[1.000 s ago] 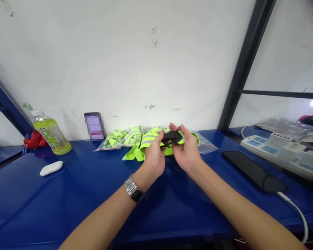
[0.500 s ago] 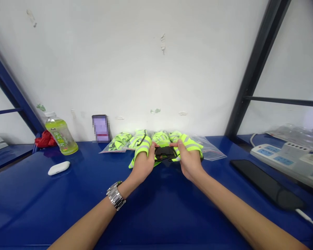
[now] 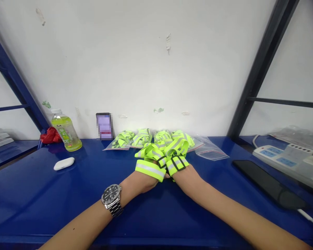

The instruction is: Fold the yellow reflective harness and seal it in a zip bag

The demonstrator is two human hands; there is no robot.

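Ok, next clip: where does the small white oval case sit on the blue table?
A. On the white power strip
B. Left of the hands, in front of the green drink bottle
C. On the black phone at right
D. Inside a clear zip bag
B: the small white oval case lies on the blue table, left of both hands and just in front of the green drink bottle.

A packing workbench: blue metal shelving, bagged reflective bands against a bare white wall.

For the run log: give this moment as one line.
left hand: under reflective strap | right hand: under strap | surface: blue table
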